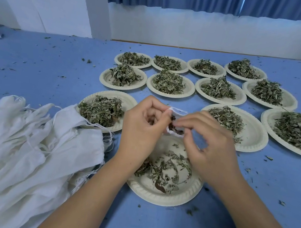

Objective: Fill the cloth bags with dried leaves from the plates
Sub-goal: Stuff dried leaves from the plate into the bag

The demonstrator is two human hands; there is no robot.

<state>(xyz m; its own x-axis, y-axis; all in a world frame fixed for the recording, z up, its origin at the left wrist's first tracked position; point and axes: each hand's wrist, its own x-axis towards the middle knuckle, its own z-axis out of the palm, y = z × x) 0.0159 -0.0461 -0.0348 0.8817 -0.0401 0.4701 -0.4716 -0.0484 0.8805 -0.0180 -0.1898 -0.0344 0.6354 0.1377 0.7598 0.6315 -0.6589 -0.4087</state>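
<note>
White cloth bag (pixel 179 111) was pinched open by left hand (pixel 144 126); right hand (pixel 214 150) pinched dried leaves (pixel 175 127) into it, mid-fill. Next, probably: another pinch from near plate (pixel 152 197).

Both bare forearms come in from the lower edge, angling toward each other so the hands meet in the middle. The left hand (pixel 144 126) is curled, back toward the camera, with thumb and forefinger pinching the rim of a small cloth bag (pixel 179 111). The right hand (pixel 212 150) arches in from the other side (knuckles up, wrist slightly bent), its fingertips (pixel 184 119) bunched and pinching at the bag's open mouth.
</note>
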